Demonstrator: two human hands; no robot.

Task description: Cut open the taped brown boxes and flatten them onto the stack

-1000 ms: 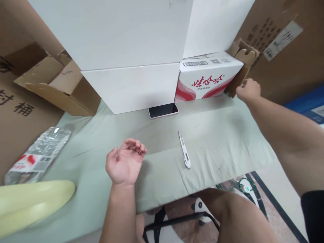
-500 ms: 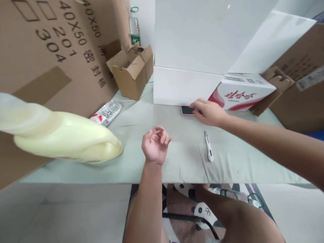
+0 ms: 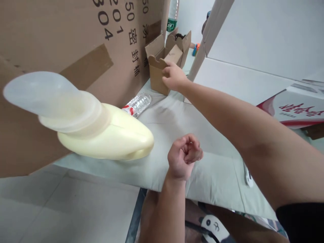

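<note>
My right hand (image 3: 174, 77) reaches across the table to a small brown cardboard box (image 3: 158, 76) with its top flaps up. Its fingers are apart in front of the box's near corner; whether they touch the cardboard I cannot tell. Palm up near the table's front edge rests my left hand (image 3: 184, 153), fingers curled inward with nothing visible in them. To its left stands a pale yellow bottle-shaped object (image 3: 108, 135) with a translucent, cloudy top. A clear plastic bottle (image 3: 139, 104) with a red and white label lies behind that.
A large printed carton (image 3: 76, 40) walls off the left side. White panels (image 3: 253, 40) rise at the back right, near a white and red box (image 3: 293, 104). A utility knife (image 3: 248, 177) lies partly behind my right arm. A green-labelled bottle (image 3: 172, 23) stands behind the small box.
My right hand has left the phone by the white panel and moved left to the small cardboard box. My left hand's fingers are curled tighter. The view has turned left.
</note>
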